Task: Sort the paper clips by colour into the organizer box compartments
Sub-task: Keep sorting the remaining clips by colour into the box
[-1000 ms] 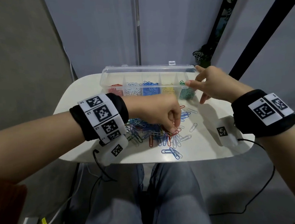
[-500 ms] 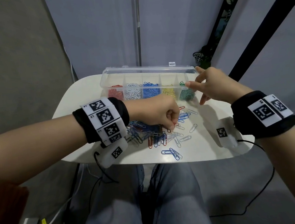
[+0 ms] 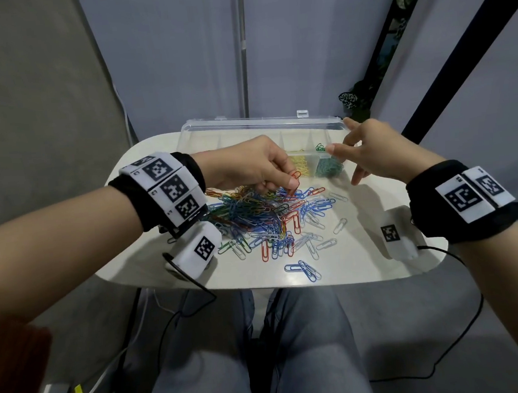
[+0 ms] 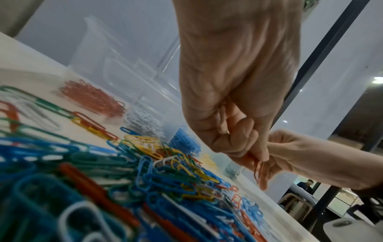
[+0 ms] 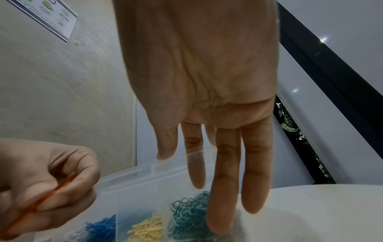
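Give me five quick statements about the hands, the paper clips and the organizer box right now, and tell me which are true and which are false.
1. The left hand pinches a red paper clip. True.
2. The right hand grips a green clip. False: its fingers are straight and hold nothing, near the green compartment.
3. The organizer box has its lid closed. False: the lid is open and the compartments show.
4. A mixed pile of clips lies on the table in front of the box. True.
5. The yellow clips sit at the far left of the box. False: the yellow compartment lies next to the green one; the red compartment is at the left end.
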A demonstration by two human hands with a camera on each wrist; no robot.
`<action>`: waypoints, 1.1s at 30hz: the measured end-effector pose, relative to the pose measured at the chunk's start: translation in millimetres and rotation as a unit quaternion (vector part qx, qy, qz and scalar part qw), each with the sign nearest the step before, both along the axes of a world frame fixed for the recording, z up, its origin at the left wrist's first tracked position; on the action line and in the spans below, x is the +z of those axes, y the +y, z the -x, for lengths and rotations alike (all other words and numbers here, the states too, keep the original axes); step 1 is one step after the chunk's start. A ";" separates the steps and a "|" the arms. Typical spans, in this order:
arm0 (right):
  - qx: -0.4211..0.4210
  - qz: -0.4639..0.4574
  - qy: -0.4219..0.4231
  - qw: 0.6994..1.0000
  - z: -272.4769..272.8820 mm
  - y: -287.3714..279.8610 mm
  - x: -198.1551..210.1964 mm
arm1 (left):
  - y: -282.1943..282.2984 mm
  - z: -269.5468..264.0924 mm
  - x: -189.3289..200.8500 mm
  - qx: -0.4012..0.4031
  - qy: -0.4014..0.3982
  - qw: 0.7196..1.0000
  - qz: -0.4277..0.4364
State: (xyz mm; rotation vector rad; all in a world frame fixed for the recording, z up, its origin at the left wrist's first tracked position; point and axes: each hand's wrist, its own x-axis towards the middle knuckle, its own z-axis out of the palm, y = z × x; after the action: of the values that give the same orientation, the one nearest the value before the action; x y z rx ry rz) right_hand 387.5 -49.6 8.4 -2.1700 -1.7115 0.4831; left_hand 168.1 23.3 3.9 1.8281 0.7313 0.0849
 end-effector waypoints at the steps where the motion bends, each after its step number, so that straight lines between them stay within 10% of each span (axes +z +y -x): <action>1: -0.001 0.000 -0.001 1.000 0.2 0.0 0.2 | -0.1 0.3 -0.1 0.001 0.000 1.000 0.000; 8: -0.011 0.007 -0.001 1.000 3.5 -0.9 3.7 | -8.1 -4.5 -0.7 -0.042 0.070 0.990 -0.115; 22: -0.017 0.015 0.002 1.000 3.7 0.1 2.4 | -31.6 -20.7 -15.9 -0.104 0.144 0.884 -0.432; 33: -0.018 0.018 -0.006 1.000 5.2 -0.3 3.0 | -14.3 -6.8 -10.2 -0.063 0.085 0.949 -0.296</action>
State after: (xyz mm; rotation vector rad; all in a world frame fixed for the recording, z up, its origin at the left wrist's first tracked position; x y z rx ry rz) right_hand 382.4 -49.9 11.3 -2.2286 -1.6791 0.4970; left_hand 174.9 9.0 -6.2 2.4777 0.7569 0.0687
